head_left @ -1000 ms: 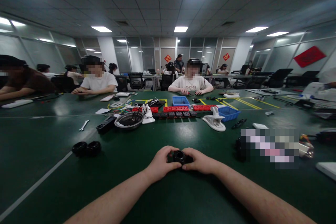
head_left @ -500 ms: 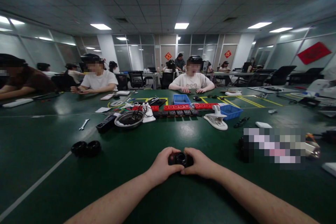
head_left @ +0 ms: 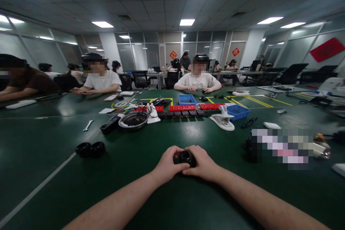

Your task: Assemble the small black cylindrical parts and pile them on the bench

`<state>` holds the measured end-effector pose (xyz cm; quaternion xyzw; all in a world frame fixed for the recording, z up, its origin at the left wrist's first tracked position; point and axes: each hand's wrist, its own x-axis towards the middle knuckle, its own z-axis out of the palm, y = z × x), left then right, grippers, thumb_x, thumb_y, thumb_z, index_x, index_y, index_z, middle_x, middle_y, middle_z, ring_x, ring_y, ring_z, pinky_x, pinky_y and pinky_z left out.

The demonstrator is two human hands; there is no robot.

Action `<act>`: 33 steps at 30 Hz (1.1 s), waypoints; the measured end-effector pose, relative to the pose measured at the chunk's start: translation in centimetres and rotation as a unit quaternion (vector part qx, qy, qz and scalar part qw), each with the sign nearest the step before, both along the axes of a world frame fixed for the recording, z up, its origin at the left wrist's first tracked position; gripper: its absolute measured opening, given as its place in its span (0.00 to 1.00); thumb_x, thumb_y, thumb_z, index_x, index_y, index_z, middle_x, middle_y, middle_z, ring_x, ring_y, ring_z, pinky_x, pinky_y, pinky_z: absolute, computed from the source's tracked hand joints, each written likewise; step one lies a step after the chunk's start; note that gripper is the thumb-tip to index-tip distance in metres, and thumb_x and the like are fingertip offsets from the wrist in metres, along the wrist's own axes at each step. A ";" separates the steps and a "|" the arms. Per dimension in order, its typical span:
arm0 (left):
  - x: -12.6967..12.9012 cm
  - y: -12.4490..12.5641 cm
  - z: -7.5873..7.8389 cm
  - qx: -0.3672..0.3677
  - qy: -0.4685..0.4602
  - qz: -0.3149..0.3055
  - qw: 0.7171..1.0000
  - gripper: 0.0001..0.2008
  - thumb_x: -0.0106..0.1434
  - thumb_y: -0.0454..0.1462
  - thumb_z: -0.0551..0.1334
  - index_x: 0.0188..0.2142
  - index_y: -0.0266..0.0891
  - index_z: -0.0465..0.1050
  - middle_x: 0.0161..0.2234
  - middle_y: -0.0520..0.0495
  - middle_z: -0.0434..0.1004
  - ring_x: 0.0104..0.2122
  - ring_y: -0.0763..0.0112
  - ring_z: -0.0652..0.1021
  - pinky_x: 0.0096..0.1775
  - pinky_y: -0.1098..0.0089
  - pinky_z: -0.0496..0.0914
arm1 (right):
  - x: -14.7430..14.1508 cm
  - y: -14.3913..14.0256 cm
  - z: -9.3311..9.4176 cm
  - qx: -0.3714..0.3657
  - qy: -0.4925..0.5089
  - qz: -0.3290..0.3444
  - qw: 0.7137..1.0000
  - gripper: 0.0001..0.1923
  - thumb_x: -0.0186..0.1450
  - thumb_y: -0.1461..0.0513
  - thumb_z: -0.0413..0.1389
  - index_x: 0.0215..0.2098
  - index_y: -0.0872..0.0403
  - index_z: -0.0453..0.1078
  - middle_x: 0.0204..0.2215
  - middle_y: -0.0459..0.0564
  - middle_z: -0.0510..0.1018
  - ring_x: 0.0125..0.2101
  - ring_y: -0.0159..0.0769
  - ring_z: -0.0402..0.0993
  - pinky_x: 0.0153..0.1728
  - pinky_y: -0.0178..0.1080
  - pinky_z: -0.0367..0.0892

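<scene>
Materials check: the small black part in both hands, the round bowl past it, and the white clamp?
Small black part, gripped by left hand and right hand: probably moulded plastic, dull black with a glossy ring. Round bowl: metal by its bright, reflective rim. White clamp: likely plastic, smooth uniform white with soft sheen.

Both hands, the left hand (head_left: 167, 165) and right hand (head_left: 202, 163), close around a small black part (head_left: 185, 157) at lower centre, hiding its sides and underside. A pixelated patch (head_left: 281, 147) masks items at right. The forearms run off the bottom edge; a white object (head_left: 339, 169) is cropped at far right.
</scene>
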<state>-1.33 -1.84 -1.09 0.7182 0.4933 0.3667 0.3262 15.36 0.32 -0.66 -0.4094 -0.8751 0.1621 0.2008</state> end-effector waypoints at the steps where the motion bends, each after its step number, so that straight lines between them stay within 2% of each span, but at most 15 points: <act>1: -0.1 0.0 0.1 0.000 0.000 -0.007 1.000 0.17 0.45 0.36 0.65 0.36 0.38 0.66 0.33 0.50 0.66 0.34 0.69 0.68 0.35 0.71 0.62 | 0.2 0.2 0.2 -0.030 0.022 0.037 0.999 0.27 0.46 0.50 0.58 0.40 0.54 0.63 0.35 0.49 0.68 0.36 0.39 0.62 0.36 0.39 0.57; 4: -0.2 -0.1 0.3 -0.002 0.005 -0.021 1.000 0.17 0.46 0.36 0.64 0.37 0.38 0.66 0.35 0.49 0.66 0.34 0.68 0.67 0.34 0.71 0.62 | 0.9 0.7 0.9 -0.132 0.069 0.119 0.982 0.21 0.50 0.57 0.58 0.41 0.55 0.64 0.36 0.48 0.69 0.37 0.37 0.63 0.38 0.38 0.58; 8: -0.3 -0.1 0.3 -0.010 -0.010 -0.039 0.999 0.18 0.46 0.36 0.64 0.38 0.38 0.65 0.36 0.49 0.66 0.35 0.69 0.67 0.35 0.71 0.62 | 1.4 1.2 1.2 -0.238 0.103 0.153 0.953 0.16 0.52 0.63 0.56 0.40 0.56 0.65 0.35 0.46 0.70 0.37 0.36 0.65 0.40 0.37 0.59; 17: -0.5 0.0 0.0 -0.015 -0.016 -0.045 0.999 0.18 0.45 0.36 0.65 0.38 0.38 0.65 0.35 0.49 0.67 0.35 0.68 0.68 0.36 0.70 0.62 | 1.3 1.5 0.4 -0.269 0.119 0.115 0.949 0.16 0.49 0.64 0.58 0.36 0.57 0.67 0.30 0.45 0.70 0.32 0.33 0.65 0.33 0.34 0.60; 22: 0.0 -0.2 -0.5 -0.008 -0.024 -0.013 1.000 0.18 0.44 0.37 0.66 0.36 0.38 0.66 0.34 0.49 0.67 0.35 0.68 0.68 0.35 0.70 0.61 | 1.0 1.3 0.1 -0.238 0.123 0.062 0.961 0.15 0.44 0.63 0.61 0.28 0.58 0.63 0.24 0.42 0.66 0.27 0.29 0.62 0.27 0.31 0.57; 26: 0.4 -0.8 -0.2 -0.014 -0.001 0.019 1.000 0.18 0.43 0.37 0.66 0.34 0.38 0.65 0.33 0.50 0.66 0.34 0.67 0.68 0.34 0.70 0.62 | 0.5 0.9 -0.2 -0.185 0.090 0.019 0.978 0.19 0.40 0.60 0.62 0.24 0.56 0.58 0.22 0.40 0.63 0.25 0.28 0.59 0.23 0.29 0.53; 29: 0.7 -1.2 0.2 -0.013 0.013 0.057 0.998 0.17 0.43 0.38 0.65 0.34 0.38 0.65 0.33 0.50 0.66 0.33 0.67 0.68 0.34 0.70 0.62 | -0.2 0.2 -0.3 -0.116 0.033 -0.052 0.991 0.19 0.41 0.57 0.62 0.24 0.55 0.58 0.22 0.41 0.64 0.23 0.29 0.59 0.21 0.30 0.51; 33: 0.9 -1.0 -0.1 0.006 0.020 0.086 0.996 0.16 0.44 0.37 0.65 0.33 0.38 0.64 0.33 0.50 0.66 0.33 0.68 0.68 0.34 0.70 0.62 | -1.0 -0.6 -0.6 -0.009 -0.039 -0.124 0.991 0.17 0.46 0.52 0.58 0.25 0.55 0.60 0.23 0.46 0.67 0.25 0.33 0.62 0.25 0.33 0.52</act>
